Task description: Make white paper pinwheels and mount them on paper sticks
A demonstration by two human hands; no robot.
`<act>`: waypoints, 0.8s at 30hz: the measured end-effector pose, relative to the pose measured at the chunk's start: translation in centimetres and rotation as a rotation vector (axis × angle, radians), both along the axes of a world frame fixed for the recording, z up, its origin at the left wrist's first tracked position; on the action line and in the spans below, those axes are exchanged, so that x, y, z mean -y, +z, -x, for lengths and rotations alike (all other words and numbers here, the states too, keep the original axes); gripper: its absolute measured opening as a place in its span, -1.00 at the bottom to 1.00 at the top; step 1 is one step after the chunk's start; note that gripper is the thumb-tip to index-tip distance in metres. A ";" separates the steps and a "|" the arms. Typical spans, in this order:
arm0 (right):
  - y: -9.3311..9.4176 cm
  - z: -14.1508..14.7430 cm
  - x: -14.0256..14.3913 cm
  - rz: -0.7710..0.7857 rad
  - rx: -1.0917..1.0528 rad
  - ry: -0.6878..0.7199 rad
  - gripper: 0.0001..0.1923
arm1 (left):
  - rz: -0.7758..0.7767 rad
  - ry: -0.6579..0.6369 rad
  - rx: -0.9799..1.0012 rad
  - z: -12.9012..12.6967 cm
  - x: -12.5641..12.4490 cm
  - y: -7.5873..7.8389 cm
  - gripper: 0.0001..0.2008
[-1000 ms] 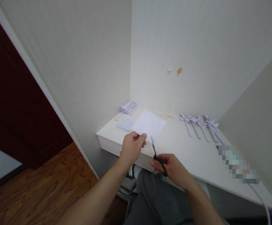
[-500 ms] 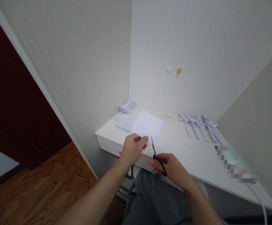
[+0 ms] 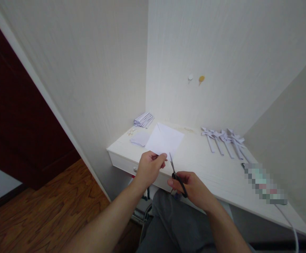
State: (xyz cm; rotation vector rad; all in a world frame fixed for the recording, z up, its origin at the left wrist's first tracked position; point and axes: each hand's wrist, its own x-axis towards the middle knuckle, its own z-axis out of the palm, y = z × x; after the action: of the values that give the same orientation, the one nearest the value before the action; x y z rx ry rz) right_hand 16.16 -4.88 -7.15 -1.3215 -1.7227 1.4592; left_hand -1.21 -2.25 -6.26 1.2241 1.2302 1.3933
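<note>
White desk (image 3: 211,172) fills an alcove corner between pale walls, with wood flooring at 8 o'clock. Left hand (image 3: 149,168) pinches the near corner of a creased white paper square (image 3: 165,139), held above the desk edge. Right hand (image 3: 193,188) grips black scissors (image 3: 176,174), fingers through the loops, blades pointing to 12 o'clock and touching the paper's near edge at 3 o'clock of the left thumb. For a clean cut, the paper should be kept taut and the blades aligned with the crease. Folded paper pinwheels (image 3: 224,140) lie at 2 o'clock; stacked strips (image 3: 143,120) and small squares (image 3: 140,138) lie at 11 o'clock.
</note>
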 end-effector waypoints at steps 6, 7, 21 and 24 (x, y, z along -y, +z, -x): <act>-0.2 -0.1 0.1 0.008 -0.027 0.003 -0.49 | -0.012 0.022 -0.027 0.1 0.2 0.4 -0.69; -0.2 -0.1 0.0 0.007 -0.026 0.003 -0.49 | -0.014 0.022 -0.031 0.1 0.2 0.4 -0.69; -0.3 -0.1 0.0 -0.009 -0.014 -0.005 -0.48 | -0.008 0.020 -0.022 0.0 0.2 0.6 -0.71; -0.3 -0.1 0.0 -0.007 -0.023 -0.012 -0.47 | -0.004 0.020 -0.028 0.0 0.2 0.6 -0.70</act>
State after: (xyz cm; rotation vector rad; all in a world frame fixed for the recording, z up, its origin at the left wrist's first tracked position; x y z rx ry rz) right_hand 16.28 -4.90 -7.45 -1.3045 -1.7004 1.4548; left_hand -1.19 -2.42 -5.65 1.2416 1.2623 1.3980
